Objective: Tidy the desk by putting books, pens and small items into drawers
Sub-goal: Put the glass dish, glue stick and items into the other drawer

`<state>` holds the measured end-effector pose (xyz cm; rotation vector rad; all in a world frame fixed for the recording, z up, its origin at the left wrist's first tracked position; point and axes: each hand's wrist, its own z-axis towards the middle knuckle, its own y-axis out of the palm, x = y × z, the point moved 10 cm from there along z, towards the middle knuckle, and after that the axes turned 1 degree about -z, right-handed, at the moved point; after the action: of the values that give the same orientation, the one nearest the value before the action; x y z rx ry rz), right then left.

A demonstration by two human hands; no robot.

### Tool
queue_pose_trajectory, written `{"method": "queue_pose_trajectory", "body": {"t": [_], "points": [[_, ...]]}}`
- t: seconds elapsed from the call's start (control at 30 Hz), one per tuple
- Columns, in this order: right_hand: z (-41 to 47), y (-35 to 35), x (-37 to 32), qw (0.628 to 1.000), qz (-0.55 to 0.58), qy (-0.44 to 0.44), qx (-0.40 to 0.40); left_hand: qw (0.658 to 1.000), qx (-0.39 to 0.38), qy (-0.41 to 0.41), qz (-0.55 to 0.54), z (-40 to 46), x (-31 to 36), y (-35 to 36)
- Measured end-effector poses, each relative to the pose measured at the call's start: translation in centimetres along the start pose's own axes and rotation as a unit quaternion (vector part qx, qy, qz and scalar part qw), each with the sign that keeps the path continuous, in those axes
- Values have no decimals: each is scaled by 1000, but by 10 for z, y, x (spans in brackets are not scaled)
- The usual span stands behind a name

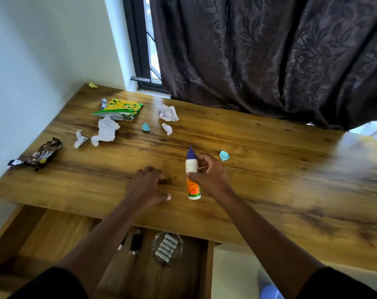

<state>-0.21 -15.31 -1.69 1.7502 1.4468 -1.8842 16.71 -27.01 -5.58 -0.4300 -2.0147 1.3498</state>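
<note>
My right hand (209, 175) grips a white glue bottle (192, 167) with a purple cap and an orange label, held upright just above the wooden desk (269, 169) near its front middle. My left hand (147, 186) rests on the desk top just left of the bottle, fingers curled down, holding nothing. Below the desk's front edge an open drawer (206, 266) holds a black lighter-like item (136, 242), a pen end (121, 246) and a clear round dish of batteries (167, 248).
Litter lies across the desk's left and middle: a chocolate wrapper (42, 154), a green-yellow snack bag (120, 108), several crumpled white papers (105, 130) and two small teal paper balls (224, 155). A dark curtain (269, 57) hangs behind; a wall stands left.
</note>
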Motion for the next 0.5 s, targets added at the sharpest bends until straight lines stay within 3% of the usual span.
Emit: {"method": "queue_pose_trajectory", "body": {"t": [0.1,0.17,0.23,0.5], "points": [[-12,30,-22,998,21,-36,-38,990,44,-23,-134,-15,-17,-17],[-18,51,-31,997,38,-39,-54,959,40,-25,-278,-29,-31,-21],[-23,69,-36,996,64,-37,-55,933,51,-17,-356,-45,-45,-28],[-49,168,-48,978,176,28,-111,926,168,-84,-327,-109,-109,-50]]}}
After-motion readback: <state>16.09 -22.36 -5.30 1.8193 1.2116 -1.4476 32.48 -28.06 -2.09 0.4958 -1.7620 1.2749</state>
